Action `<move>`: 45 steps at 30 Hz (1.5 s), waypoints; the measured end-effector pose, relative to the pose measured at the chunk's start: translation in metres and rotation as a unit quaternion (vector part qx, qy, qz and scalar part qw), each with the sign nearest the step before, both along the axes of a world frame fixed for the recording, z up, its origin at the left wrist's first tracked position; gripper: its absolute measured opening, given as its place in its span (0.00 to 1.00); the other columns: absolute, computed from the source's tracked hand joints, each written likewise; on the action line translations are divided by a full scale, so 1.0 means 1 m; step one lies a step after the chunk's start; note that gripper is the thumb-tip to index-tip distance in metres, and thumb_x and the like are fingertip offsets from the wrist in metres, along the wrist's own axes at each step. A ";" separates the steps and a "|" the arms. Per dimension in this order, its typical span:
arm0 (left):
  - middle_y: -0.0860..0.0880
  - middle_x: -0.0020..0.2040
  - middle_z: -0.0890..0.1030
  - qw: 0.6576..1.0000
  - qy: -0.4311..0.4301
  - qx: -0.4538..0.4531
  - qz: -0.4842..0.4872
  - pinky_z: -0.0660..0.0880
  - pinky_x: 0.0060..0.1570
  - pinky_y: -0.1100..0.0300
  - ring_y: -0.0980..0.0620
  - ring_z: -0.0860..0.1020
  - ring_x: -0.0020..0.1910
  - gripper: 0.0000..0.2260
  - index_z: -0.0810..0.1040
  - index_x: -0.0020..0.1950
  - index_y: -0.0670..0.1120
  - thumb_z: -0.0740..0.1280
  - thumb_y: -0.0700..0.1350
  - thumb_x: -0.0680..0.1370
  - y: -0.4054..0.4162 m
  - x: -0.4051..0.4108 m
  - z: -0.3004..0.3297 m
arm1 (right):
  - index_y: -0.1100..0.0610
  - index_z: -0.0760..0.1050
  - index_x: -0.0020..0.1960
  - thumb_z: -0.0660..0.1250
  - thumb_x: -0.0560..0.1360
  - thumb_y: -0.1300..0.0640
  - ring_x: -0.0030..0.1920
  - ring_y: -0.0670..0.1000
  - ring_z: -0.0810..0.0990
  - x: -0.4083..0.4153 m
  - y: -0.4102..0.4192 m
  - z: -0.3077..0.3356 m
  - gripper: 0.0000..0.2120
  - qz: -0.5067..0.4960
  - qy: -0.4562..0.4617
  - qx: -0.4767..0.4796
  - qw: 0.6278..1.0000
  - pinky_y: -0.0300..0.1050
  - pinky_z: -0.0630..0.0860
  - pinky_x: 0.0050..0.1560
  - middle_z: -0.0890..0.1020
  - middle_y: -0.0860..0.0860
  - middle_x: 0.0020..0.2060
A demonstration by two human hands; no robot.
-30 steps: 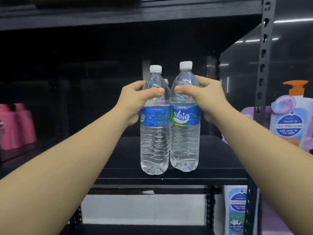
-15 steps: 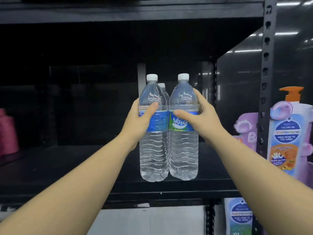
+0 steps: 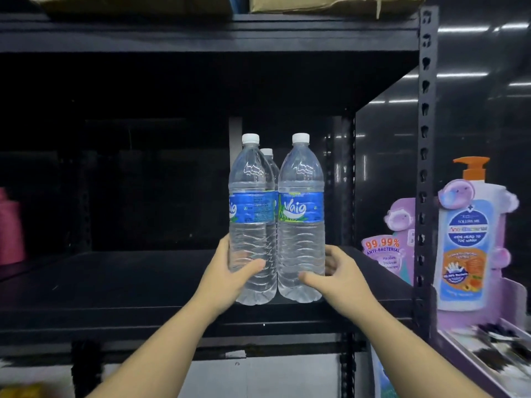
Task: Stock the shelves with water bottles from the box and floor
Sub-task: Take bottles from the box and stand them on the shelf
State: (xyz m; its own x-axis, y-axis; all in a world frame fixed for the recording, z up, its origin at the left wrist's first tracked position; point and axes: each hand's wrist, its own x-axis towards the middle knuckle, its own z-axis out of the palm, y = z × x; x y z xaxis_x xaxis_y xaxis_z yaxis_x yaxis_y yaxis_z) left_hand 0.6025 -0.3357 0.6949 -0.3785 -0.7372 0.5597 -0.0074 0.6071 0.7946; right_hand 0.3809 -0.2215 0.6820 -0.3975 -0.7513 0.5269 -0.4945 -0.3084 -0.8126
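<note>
Two clear water bottles with blue labels and white caps stand side by side near the front edge of the black shelf [image 3: 143,285]. My left hand [image 3: 227,277] grips the lower body of the left bottle [image 3: 251,208]. My right hand [image 3: 336,280] curls round the lower body of the right bottle [image 3: 301,208]. A third bottle [image 3: 268,156] stands just behind them; only its cap and shoulder show.
A black slotted upright [image 3: 425,168] bounds the shelf on the right. Beyond it stands a pump bottle of anti-bacterial wash [image 3: 468,245] in purple display packaging. Cardboard boxes [image 3: 316,2] lie on the shelf above. A pink item [image 3: 10,225] sits at far left.
Both bottles came down and now stand on the shelf. My hands slid from the labels down to the lower bodies of the bottles.
</note>
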 end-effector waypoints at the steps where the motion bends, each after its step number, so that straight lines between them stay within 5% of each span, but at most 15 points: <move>1: 0.59 0.59 0.84 1.000 0.001 0.001 -0.003 0.77 0.63 0.53 0.61 0.83 0.58 0.33 0.69 0.73 0.60 0.79 0.55 0.72 0.000 0.000 0.000 | 0.45 0.77 0.61 0.82 0.61 0.49 0.51 0.42 0.86 0.001 -0.001 0.000 0.31 -0.010 -0.004 -0.006 1.000 0.52 0.83 0.58 0.87 0.41 0.51; 10: 0.56 0.57 0.85 1.000 0.000 -0.005 0.008 0.78 0.59 0.57 0.61 0.83 0.56 0.31 0.71 0.72 0.60 0.79 0.53 0.72 -0.001 -0.002 -0.001 | 0.43 0.69 0.58 0.87 0.51 0.38 0.51 0.42 0.83 0.010 -0.006 0.000 0.42 -0.071 0.026 -0.004 0.997 0.48 0.82 0.54 0.82 0.45 0.54; 16: 0.57 0.58 0.85 1.000 -0.005 -0.008 0.007 0.77 0.58 0.57 0.62 0.83 0.56 0.30 0.71 0.71 0.62 0.79 0.55 0.72 -0.003 0.000 -0.001 | 0.43 0.67 0.67 0.83 0.59 0.47 0.49 0.41 0.85 0.007 -0.003 0.000 0.41 -0.063 0.019 0.010 0.998 0.51 0.83 0.57 0.84 0.44 0.52; 23: 0.57 0.57 0.85 1.000 0.004 -0.003 -0.008 0.78 0.57 0.57 0.60 0.83 0.56 0.35 0.71 0.71 0.62 0.78 0.61 0.66 -0.003 0.000 -0.002 | 0.43 0.67 0.63 0.87 0.54 0.43 0.52 0.39 0.82 0.016 -0.002 0.001 0.44 -0.084 0.042 -0.004 0.996 0.44 0.81 0.55 0.80 0.42 0.55; 28: 0.58 0.58 0.85 1.000 -0.001 -0.001 -0.007 0.78 0.59 0.55 0.60 0.83 0.57 0.30 0.71 0.70 0.63 0.79 0.55 0.72 -0.005 0.001 -0.002 | 0.43 0.65 0.65 0.83 0.60 0.46 0.52 0.39 0.82 0.016 -0.003 -0.001 0.40 -0.108 0.040 -0.008 0.993 0.46 0.81 0.57 0.82 0.43 0.54; 35: 0.59 0.58 0.85 1.000 0.008 -0.002 -0.011 0.78 0.59 0.55 0.60 0.83 0.57 0.30 0.71 0.71 0.61 0.79 0.53 0.72 -0.003 0.001 -0.002 | 0.41 0.68 0.63 0.85 0.53 0.39 0.56 0.42 0.81 0.019 -0.009 -0.003 0.43 -0.148 0.051 -0.014 0.988 0.47 0.81 0.57 0.80 0.42 0.57; 45: 0.62 0.58 0.84 1.000 0.010 0.004 -0.012 0.76 0.55 0.61 0.63 0.83 0.56 0.31 0.70 0.72 0.62 0.79 0.54 0.72 -0.001 0.000 -0.001 | 0.39 0.69 0.57 0.83 0.61 0.50 0.56 0.49 0.82 0.016 -0.024 0.008 0.32 -0.183 0.034 0.024 0.982 0.53 0.81 0.57 0.83 0.43 0.54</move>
